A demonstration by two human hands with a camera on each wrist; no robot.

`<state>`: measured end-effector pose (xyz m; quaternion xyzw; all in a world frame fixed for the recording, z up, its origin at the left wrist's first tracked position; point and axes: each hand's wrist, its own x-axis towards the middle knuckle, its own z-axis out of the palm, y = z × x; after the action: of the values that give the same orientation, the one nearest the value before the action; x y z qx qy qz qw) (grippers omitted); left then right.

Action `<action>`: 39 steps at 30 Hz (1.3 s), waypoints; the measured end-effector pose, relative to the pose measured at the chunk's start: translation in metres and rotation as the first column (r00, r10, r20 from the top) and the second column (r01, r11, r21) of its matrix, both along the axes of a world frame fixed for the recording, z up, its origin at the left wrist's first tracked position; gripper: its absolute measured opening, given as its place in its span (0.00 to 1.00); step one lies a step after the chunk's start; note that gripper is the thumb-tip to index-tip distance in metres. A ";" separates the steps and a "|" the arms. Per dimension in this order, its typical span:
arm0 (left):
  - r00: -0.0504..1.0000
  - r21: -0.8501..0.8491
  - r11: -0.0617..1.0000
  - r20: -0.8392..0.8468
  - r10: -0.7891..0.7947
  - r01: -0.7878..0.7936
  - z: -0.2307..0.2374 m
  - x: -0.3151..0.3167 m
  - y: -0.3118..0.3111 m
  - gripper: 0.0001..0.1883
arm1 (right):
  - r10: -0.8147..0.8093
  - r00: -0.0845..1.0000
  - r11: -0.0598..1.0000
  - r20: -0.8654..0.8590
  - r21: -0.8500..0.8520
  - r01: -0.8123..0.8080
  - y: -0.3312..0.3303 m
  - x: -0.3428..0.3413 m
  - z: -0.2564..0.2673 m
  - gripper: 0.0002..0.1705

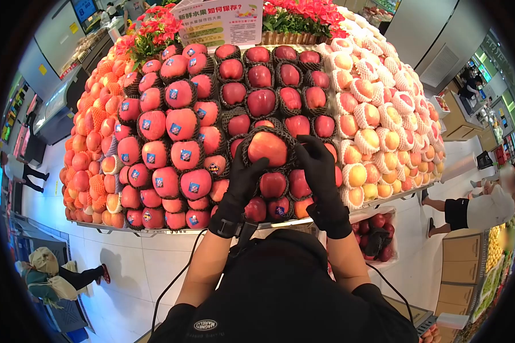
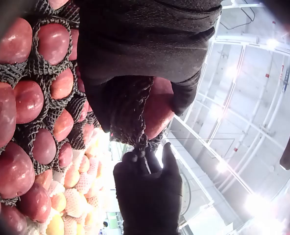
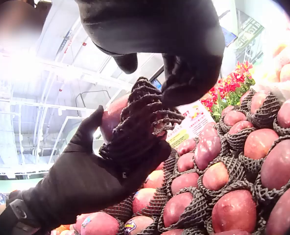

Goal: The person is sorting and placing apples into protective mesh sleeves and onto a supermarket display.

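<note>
A red apple (image 1: 267, 149) in a black foam net is held up over the display. My gloved left hand (image 1: 243, 177) grips it from the left; in the right wrist view, the left hand (image 3: 93, 171) cups the apple (image 3: 114, 117) with its thumb along one side. The gloved right hand (image 1: 320, 174) is at the apple's right side. Its curled fingers pinch the edge of the foam net (image 3: 152, 105) in the right wrist view. The left wrist view shows the right hand (image 2: 150, 191) at the net's end, opposite the apple (image 2: 158, 107).
Netted red apples (image 1: 261, 103) fill the middle of the stand, stickered ones (image 1: 153, 124) the left, white-netted fruit (image 1: 367, 114) the right. A sign (image 1: 220, 23) and red flowers stand behind. A crate of apples (image 1: 377, 231) lies below. People stand at both sides.
</note>
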<state>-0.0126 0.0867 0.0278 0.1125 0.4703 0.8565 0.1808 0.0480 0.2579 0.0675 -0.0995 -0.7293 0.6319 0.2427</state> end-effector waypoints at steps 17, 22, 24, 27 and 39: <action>0.936 -0.187 0.960 -0.324 0.140 -0.209 -0.003 0.001 0.002 0.40 | 0.078 0.995 0.995 0.062 0.050 -0.081 0.005 0.001 0.000 0.21; 0.878 -0.238 0.956 -0.477 0.040 -0.173 0.009 0.006 -0.001 0.44 | 0.151 0.988 0.988 -0.038 -0.008 -0.151 0.007 -0.002 0.010 0.16; 0.862 -0.275 0.948 -0.507 -0.002 -0.160 0.013 0.009 0.001 0.45 | 0.125 0.990 0.981 -0.067 0.158 -0.113 0.010 -0.004 0.008 0.14; 0.852 -0.338 0.934 -0.518 -0.079 -0.119 0.018 0.010 0.000 0.45 | 0.026 0.998 0.966 -0.050 0.259 -0.012 0.007 -0.002 0.009 0.09; 0.927 -0.302 0.953 -0.362 -0.101 -0.014 0.010 0.007 0.000 0.43 | 0.192 0.978 0.981 -0.077 0.037 -0.190 0.017 0.003 0.003 0.19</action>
<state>-0.0056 0.0864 0.0382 0.2549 0.6176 0.7339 0.1221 0.0509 0.2746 0.0706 0.0002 -0.7344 0.6450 0.2115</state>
